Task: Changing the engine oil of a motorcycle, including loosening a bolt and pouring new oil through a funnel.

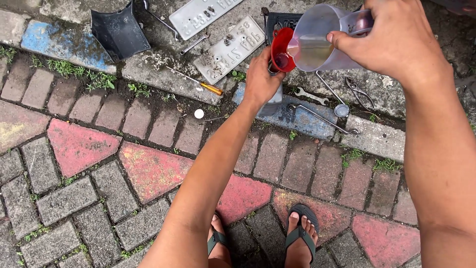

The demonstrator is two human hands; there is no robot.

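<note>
A translucent grey plastic measuring jug [317,39] of yellowish liquid is gripped tilted in the closed right hand [396,42] over a small red plastic funnel [282,49], which is steadied by the closed left hand [261,79] above the kerb.

A single camera sits on the person's head, looking almost straight down past both forearms to the brick paving [99,198] and the sandalled feet [297,233]. It frames the kerb [158,74] along the top, fairly close.

Concrete kerb [163,74] bears number plates [229,49], wrenches [310,95], a screwdriver [198,83].
</note>
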